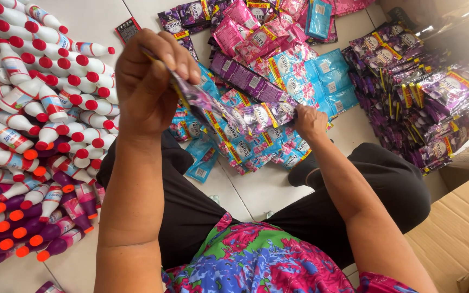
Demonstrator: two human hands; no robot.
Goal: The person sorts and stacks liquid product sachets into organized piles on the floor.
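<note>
Floor: pale tiled floor (256, 190), the person sitting on it in black trousers.
Bottle heap: white plastic bottles with red caps (39, 81) piled at left, purple ones with orange caps below.
Sachet heaps: blue, pink and purple foil sachets (278, 70) ahead; purple bundles (413, 92) at right.
Box: brown cardboard box (462, 228), lower right.
Strip: purple sachet strip (229, 111) stretched between both hands.
Left hand (150, 76): raised, grip pinching the strip's upper end.
Right hand (309, 122): low over the sachets, grip closed on the strip's far end.

Bottles (39, 108) crowd left, sachets (278, 81) ahead; bare floor (256, 184) between.
</note>
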